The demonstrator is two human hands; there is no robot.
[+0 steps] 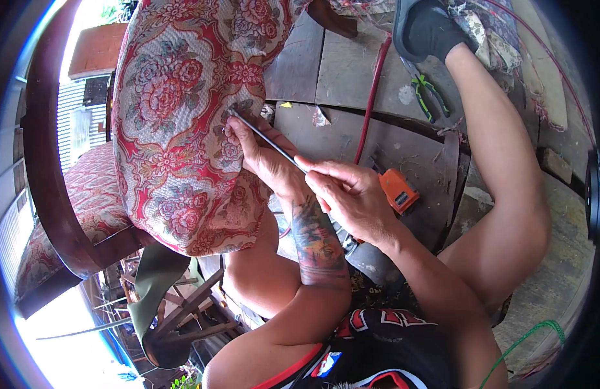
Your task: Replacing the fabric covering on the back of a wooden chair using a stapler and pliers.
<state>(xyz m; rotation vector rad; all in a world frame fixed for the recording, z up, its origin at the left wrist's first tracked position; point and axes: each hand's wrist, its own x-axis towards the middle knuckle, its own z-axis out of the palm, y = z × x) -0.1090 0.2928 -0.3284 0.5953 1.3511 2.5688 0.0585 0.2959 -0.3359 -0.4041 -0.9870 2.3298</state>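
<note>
A floral red, cream and grey upholstered piece (170,97) fills the upper left in front of me. My left hand (261,155) is at its right edge, thumb and fingers closed against the fabric beside the tip of a thin dark metal rod (267,140); the fingertips are partly hidden. My right hand (342,194) grips the rod's lower right end, its handle hidden in the fingers. The rod runs diagonally up to the fabric by my left thumb.
Green-black pliers (429,97), an orange tool (397,192) and a red hose (371,91) lie on wooden boards (339,71). A floral chair with dark wood frame (86,188) and green draped material (151,292) stand left. My legs (494,136) flank the work; a green cord (540,327) is lower right.
</note>
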